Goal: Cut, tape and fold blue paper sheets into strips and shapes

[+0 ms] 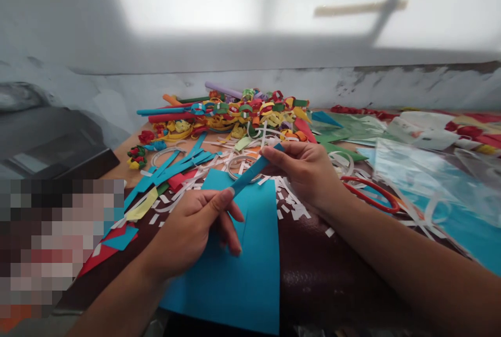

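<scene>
We hold one blue strip between our two hands.
Our left hand (195, 225) is almost closed at thumb and forefinger, which pinch the lower end of the blue strip (251, 174), while its other fingers hang loosely bent; our right hand (309, 167) pinches the strip near its upper end, with the other fingers curled behind. So the strip lies slanting between the hands, raised above the blue sheet (254, 274) which is on the dark counter (332, 285). Just behind the strip we see a clear ring (231, 169); around are white paper bits (299, 209). To the left are more blue strips (172, 170), to the right a red loop (370, 199), and farther away the colourful paper chains (245, 110).
</scene>
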Tool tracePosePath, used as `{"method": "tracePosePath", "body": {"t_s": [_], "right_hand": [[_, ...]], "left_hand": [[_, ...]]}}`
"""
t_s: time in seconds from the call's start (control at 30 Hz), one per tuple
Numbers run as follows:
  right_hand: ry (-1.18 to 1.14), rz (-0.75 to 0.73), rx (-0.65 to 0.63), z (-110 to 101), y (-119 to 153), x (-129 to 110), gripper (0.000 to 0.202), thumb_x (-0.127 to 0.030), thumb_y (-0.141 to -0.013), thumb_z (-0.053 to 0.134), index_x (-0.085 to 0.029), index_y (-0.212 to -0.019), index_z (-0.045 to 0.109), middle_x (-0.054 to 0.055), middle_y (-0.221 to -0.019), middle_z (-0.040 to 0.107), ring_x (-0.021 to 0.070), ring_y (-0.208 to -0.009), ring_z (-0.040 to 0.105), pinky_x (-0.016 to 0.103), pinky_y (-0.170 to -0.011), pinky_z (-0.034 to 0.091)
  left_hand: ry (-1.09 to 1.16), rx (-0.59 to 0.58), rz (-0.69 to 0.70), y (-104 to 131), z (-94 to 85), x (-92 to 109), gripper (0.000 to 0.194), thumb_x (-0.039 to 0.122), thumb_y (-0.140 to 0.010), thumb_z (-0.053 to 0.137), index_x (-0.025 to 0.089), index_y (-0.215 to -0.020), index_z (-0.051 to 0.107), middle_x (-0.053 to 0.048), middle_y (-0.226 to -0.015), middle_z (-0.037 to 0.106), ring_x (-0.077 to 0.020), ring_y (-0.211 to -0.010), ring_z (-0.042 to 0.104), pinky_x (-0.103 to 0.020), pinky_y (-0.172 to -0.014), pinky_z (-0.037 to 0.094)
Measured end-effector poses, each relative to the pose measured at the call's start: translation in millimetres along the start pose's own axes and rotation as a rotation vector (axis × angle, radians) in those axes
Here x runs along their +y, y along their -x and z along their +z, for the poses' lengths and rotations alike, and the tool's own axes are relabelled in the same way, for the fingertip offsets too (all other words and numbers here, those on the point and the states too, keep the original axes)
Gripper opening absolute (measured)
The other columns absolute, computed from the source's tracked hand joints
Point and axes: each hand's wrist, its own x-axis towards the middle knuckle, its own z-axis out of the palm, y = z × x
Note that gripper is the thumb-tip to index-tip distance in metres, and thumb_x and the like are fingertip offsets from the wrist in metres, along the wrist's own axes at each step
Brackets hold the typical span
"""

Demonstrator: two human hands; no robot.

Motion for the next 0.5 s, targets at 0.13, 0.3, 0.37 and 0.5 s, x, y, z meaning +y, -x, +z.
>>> {"method": "tracePosePath", "body": {"t_s": [0.13,0.3,0.37,0.5], "right_hand": [[-0.064,0.041,-0.094,-0.4,1.8,4.6,0.039,-0.053,-0.066,0.091,-0.018,-0.077,0.077,0.002,-0.073,0.078,0.0159,-0.065,0.074,0.031,-0.068,0.064],[0.025,0.207,-0.478,5.4,8.8,4.1,0.032,-0.043,-0.062,0.095,-0.018,-0.075,0.08,0.002,-0.074,0.079,0.0142,-0.068,0.073,0.028,-0.068,0.061],[0.043,0.222,-0.425,6.0,9.4,1.9,0.03,-0.044,-0.064,0.094,-0.018,-0.067,0.078,0.002,-0.068,0.077,0.0135,-0.063,0.072,0.027,-0.066,0.06],[0.005,0.163,-0.251,0.9,6.8,0.5,0.031,-0.045,-0.065,0.094,-0.018,-0.065,0.078,0.002,-0.065,0.076,0.0139,-0.06,0.072,0.027,-0.063,0.061]], "left_hand": [[-0.041,0.016,-0.031,1.2,1.6,0.2,0.055,0.068,-0.088,0.063,0.017,-0.066,0.069,-0.003,-0.047,0.07,-0.0097,-0.038,0.06,-0.017,-0.042,0.044],[-0.145,0.037,0.019,2.9,5.3,-1.7,0.052,0.064,-0.091,0.062,0.016,-0.073,0.072,-0.002,-0.051,0.071,-0.0105,-0.043,0.06,-0.019,-0.047,0.047],[-0.201,0.025,0.03,4.6,5.1,-2.1,0.051,0.062,-0.094,0.058,0.017,-0.073,0.071,-0.002,-0.051,0.071,-0.0116,-0.046,0.062,-0.02,-0.05,0.047],[-0.31,-0.012,0.004,8.5,3.0,-0.7,0.055,0.062,-0.097,0.05,0.018,-0.071,0.071,-0.001,-0.049,0.069,-0.0123,-0.047,0.061,-0.023,-0.056,0.047]]}}
